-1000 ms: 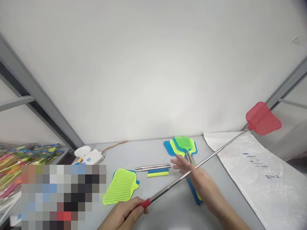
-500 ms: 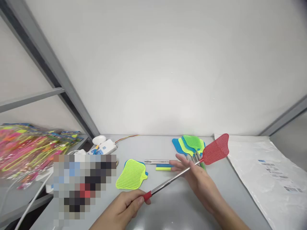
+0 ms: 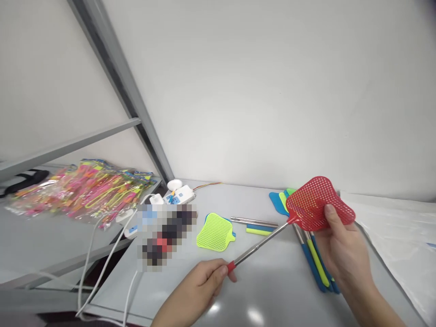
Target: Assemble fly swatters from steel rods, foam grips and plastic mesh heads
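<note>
A red fly swatter with a metal telescopic shaft slants across the view, its head up at the right. My left hand is closed around its red grip. At the other end my right hand pinches the perforated head, thumb on the near face and fingers behind it. Partly hidden behind that head and hand lie assembled swatters with blue and yellow-green handles. Left of the shaft rest a yellow-green swatter head over a blue one, metal rods, and loose yellow-green and blue grips.
At the left, a shelf holds a heap of colourful items in clear plastic bags. A power strip with white cables sits near the table's left edge, beside a pixelated patch. A white plastic sheet or bag covers the right side.
My right hand has moved from beside the shaft onto the swatter head and closed on it. The head now faces me more. The view has turned left.
</note>
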Action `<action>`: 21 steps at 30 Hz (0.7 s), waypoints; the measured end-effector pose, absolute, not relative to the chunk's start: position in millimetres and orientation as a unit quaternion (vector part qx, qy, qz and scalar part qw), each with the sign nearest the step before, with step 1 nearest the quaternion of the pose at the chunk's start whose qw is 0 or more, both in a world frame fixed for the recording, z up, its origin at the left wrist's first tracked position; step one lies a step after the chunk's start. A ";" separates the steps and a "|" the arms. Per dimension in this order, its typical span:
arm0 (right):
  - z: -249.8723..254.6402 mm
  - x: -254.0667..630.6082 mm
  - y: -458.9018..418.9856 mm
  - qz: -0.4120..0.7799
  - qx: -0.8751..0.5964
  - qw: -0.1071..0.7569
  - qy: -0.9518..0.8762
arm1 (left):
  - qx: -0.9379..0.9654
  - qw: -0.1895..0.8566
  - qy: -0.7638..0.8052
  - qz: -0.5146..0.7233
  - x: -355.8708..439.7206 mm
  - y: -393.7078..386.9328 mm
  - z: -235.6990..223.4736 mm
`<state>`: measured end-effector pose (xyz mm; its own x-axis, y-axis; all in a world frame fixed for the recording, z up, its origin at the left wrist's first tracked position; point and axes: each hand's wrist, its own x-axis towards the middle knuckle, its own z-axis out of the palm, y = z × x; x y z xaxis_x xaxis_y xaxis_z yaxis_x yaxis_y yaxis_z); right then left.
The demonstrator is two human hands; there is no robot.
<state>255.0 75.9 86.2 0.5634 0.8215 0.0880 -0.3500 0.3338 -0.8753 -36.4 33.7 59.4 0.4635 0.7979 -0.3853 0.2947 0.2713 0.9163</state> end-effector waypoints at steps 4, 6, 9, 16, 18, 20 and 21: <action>87.1 240.6 68.1 0.407 -0.453 0.748 -0.264 | 0.569 0.637 0.474 0.214 -31.0 32.0 68.5; 87.0 234.8 63.5 0.415 -0.479 0.730 -0.255 | 0.567 0.645 0.466 0.214 -25.0 31.8 72.0; 84.7 229.6 57.4 0.433 -0.507 0.703 -0.247 | 0.558 0.660 0.454 0.218 -16.6 33.0 72.9; 64.5 233.7 50.8 0.487 -0.483 0.651 -0.325 | 0.474 0.747 0.391 0.254 6.4 37.5 55.1; 57.3 229.1 43.4 0.521 -0.483 0.570 -0.413 | 0.425 0.789 0.346 0.277 29.8 38.3 48.0; 52.1 225.4 35.3 0.506 -0.511 0.488 -0.495 | 0.404 0.808 0.309 0.296 59.0 37.8 43.2; 50.9 226.1 32.2 0.474 -0.537 0.458 -0.527 | 0.411 0.805 0.308 0.296 73.3 36.9 42.3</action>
